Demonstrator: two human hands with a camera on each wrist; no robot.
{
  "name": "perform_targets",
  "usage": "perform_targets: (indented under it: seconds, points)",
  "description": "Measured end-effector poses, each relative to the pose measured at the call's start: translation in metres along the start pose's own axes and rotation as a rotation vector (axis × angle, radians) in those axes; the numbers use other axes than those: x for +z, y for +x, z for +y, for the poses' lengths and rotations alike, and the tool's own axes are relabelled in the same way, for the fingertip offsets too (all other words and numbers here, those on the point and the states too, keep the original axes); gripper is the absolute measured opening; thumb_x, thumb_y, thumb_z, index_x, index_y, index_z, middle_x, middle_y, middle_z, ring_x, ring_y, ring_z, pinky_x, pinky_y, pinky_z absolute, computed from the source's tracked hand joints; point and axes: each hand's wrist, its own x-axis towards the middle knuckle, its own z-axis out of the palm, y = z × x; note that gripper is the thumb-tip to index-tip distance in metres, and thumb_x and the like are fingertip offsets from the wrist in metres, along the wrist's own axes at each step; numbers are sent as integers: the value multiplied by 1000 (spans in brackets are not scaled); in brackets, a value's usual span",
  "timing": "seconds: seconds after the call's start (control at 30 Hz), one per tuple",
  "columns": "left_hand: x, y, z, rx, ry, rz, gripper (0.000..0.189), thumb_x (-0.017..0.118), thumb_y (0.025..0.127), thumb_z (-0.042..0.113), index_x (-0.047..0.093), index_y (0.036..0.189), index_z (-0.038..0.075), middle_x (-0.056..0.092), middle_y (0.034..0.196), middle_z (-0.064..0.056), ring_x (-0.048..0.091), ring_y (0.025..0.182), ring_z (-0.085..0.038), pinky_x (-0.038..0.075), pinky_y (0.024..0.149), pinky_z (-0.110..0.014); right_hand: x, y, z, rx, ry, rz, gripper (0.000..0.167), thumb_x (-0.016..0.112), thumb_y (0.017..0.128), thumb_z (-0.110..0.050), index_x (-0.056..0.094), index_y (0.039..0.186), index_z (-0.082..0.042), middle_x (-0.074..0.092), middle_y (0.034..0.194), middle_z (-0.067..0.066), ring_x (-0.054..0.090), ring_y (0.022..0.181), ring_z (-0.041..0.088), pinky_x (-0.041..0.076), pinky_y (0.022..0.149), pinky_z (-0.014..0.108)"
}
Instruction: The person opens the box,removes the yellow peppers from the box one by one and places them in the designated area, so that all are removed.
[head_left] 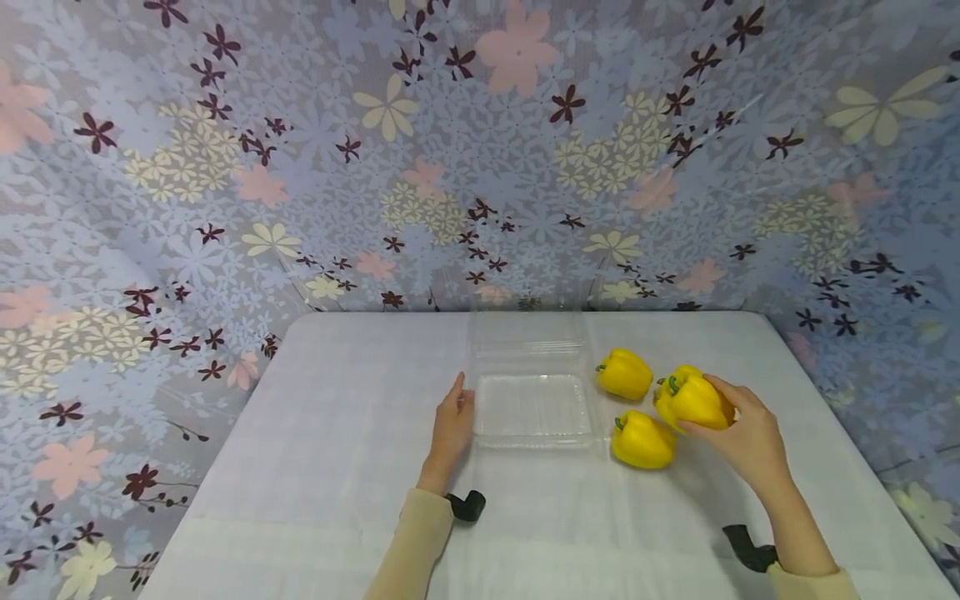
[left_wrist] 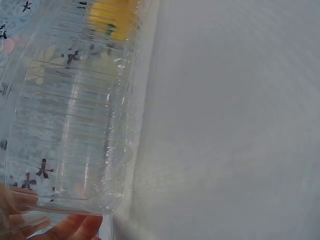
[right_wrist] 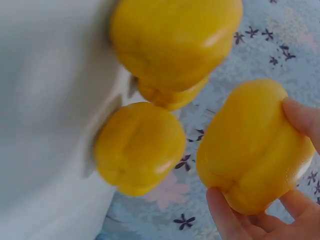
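Note:
My right hand [head_left: 753, 437] grips a yellow bell pepper [head_left: 701, 402] with thumb and fingers, holding it above the table at the right. In the right wrist view, the held pepper [right_wrist: 252, 150] is apart from the other peppers. Another pepper [head_left: 663, 405] is mostly hidden behind it in the head view. Two more lie nearby, an upper one [head_left: 626, 374] and a lower one [head_left: 642, 440]. A clear plastic container [head_left: 534, 442] lies with its lid [head_left: 527, 331] folded back. Beside its left wall, my left hand [head_left: 450, 429] touches the edge with extended fingers [left_wrist: 87, 226].
A white cloth covers the table [head_left: 352, 417]. Patterned floral fabric [head_left: 480, 167] hangs behind and along both sides. Dark mounts sit on the left wrist [head_left: 468, 506] and right wrist [head_left: 750, 550]. The peppers lie just right of the container.

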Motion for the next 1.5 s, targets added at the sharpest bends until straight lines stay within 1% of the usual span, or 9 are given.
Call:
perform_targets:
  seconds: [0.2, 0.37, 0.5, 0.6, 0.8, 0.97, 1.17, 1.33, 1.5]
  points:
    - [0, -1, 0, 7, -14, 7, 48, 44, 101, 17, 37, 145, 1, 63, 118, -20, 59, 113, -35, 44, 99, -48, 0, -19, 16, 68, -29, 27, 78, 79, 77, -25, 42, 139, 4, 46, 128, 35, 42, 116, 52, 36, 92, 67]
    - [1, -1, 0, 8, -7, 3, 48, 44, 101, 18, 37, 145, 2, 63, 118, -20, 59, 113, -34, 44, 100, -48, 4, -30, 29, 138, -43, 5, 80, 79, 77, -29, 41, 140, 5, 44, 131, 36, 41, 118, 53, 36, 94, 66]
    - [2, 0, 0, 4, -7, 6, 48, 44, 101, 18, 37, 145, 2, 63, 117, -20, 59, 113, -34, 44, 100, -49, 7, -34, 36, 169, -48, -13, 80, 79, 77, -28, 40, 139, 6, 42, 133, 37, 39, 119, 54, 35, 95, 66]
    - [2, 0, 0, 8, -3, 9, 48, 44, 101, 17, 37, 145, 2, 63, 117, -20, 59, 112, -34, 44, 99, -49, 10, -35, 40, 177, -70, -27, 80, 79, 75, -25, 41, 138, 6, 42, 132, 37, 40, 119, 54, 34, 96, 66]
    - [2, 1, -2, 5, 3, 2, 48, 43, 101, 19, 36, 146, 3, 63, 116, -18, 61, 108, -31, 47, 95, -48, 11, -32, 47, 186, -124, -97, 84, 79, 75, -31, 39, 138, 7, 41, 129, 38, 41, 115, 55, 34, 92, 69]
    - [2, 0, -1, 4, 4, 2, 48, 43, 101, 19, 36, 146, 4, 63, 117, -18, 61, 108, -32, 46, 95, -48, 10, -31, 52, 190, -166, -165, 86, 78, 74, -36, 39, 139, 6, 41, 128, 38, 43, 113, 55, 36, 88, 69]
    - [2, -2, 0, -17, 17, -4, 48, 43, 101, 21, 36, 147, 6, 62, 119, -18, 60, 110, -32, 46, 97, -49, 11, -32, 56, 205, -169, -217, 90, 78, 73, -40, 37, 139, 5, 39, 130, 39, 41, 115, 56, 35, 89, 69]
    - [2, -3, 1, -13, 15, -6, 49, 43, 101, 21, 35, 147, 5, 62, 120, -18, 60, 110, -32, 45, 97, -49, 10, -31, 59, 139, -154, -218, 83, 81, 70, -29, 40, 133, 7, 44, 123, 36, 45, 110, 51, 37, 88, 66]
    - [3, -1, 2, -3, 9, -4, 49, 43, 101, 19, 35, 146, 3, 62, 119, -19, 60, 110, -34, 46, 97, -50, 8, -23, 57, 137, -156, -295, 84, 82, 70, -21, 34, 131, 10, 40, 123, 38, 44, 110, 52, 37, 90, 66]
